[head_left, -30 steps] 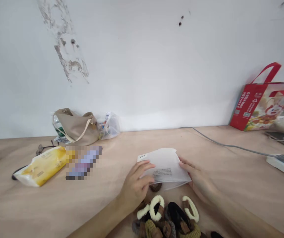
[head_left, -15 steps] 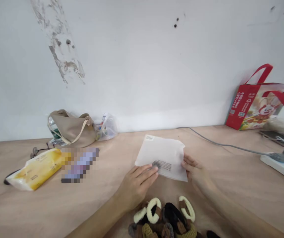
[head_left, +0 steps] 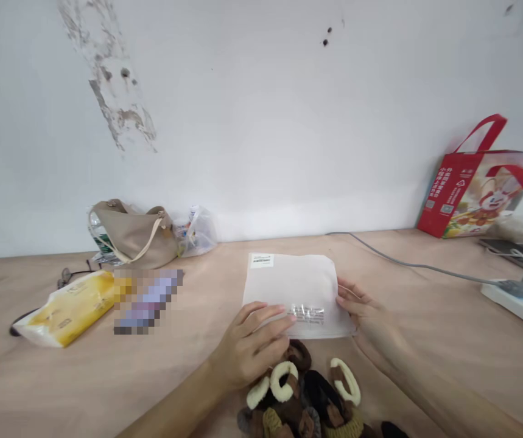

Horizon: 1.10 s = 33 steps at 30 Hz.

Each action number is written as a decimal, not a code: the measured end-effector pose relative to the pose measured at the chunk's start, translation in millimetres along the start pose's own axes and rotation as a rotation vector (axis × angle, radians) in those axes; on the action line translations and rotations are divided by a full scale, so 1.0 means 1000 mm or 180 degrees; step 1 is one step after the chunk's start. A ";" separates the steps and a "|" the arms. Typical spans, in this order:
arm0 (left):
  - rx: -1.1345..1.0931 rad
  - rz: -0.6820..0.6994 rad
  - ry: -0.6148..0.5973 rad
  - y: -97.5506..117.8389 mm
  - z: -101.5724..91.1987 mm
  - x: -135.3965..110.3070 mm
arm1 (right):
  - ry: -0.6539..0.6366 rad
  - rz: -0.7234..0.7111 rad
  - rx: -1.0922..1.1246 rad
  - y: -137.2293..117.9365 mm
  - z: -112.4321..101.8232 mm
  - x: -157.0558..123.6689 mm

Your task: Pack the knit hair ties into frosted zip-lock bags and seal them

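A frosted white plastic bag [head_left: 291,292] lies flat on the light wooden table [head_left: 83,389], with a small white label at its upper left and a shiny printed patch near its lower edge. My left hand [head_left: 252,347] rests its fingers on the bag's lower edge. My right hand [head_left: 366,319] grips the bag's right edge. Just below the bag lies a heap of fuzzy hair ties [head_left: 300,395] in brown, black and cream, touching my left hand's fingers.
Along the wall stand a beige handbag [head_left: 133,234], a clear plastic bag [head_left: 195,232] and a red-handled printed tote [head_left: 466,194]. A yellow packet [head_left: 67,310], a pixelated object [head_left: 147,301] and glasses [head_left: 72,277] lie left. A grey cable [head_left: 407,263] runs to a power strip [head_left: 517,304] at right.
The bag has gone from folded and lifted to lying flat and squared on the table, its label now upper left. A brown hair tie shows beside my left hand. The view shifted slightly.
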<state>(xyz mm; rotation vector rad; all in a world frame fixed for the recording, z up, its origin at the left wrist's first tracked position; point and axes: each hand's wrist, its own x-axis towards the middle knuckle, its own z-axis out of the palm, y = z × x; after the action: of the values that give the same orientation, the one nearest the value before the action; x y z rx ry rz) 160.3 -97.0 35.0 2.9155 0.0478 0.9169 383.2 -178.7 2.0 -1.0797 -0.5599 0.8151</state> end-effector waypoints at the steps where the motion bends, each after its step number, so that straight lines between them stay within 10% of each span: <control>1: -0.0096 0.0004 0.0055 -0.001 0.000 0.001 | -0.0001 -0.0015 -0.0073 0.002 0.000 0.001; 7: 0.0592 -0.0002 0.0682 -0.002 -0.002 0.021 | 0.0100 -0.1054 -0.0822 -0.014 0.000 -0.025; 10: 0.0757 -0.0161 0.0802 0.000 -0.002 0.036 | -0.1569 -0.3169 -0.2425 -0.028 0.008 -0.048; 13: 0.0674 -0.0124 0.0756 0.001 -0.005 0.045 | -0.1800 -0.4150 -0.3849 -0.030 0.023 -0.056; 17: 0.0646 -0.0065 0.0536 -0.002 -0.013 0.049 | -0.1350 -0.4178 -0.4923 -0.014 0.035 -0.049; 25: 0.0582 -0.0942 0.0194 -0.004 -0.017 0.055 | -0.2538 -0.3397 -0.5496 -0.005 0.040 -0.065; 33: -0.0647 -0.1903 -0.0612 -0.001 -0.016 0.044 | -0.2654 -0.2705 -0.5157 -0.018 0.048 -0.069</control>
<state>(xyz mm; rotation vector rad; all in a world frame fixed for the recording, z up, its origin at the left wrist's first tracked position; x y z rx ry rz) 186.9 -93.0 73.0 2.5410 0.7189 0.5041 311.7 -212.3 36.4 -1.6157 -2.4339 -0.1982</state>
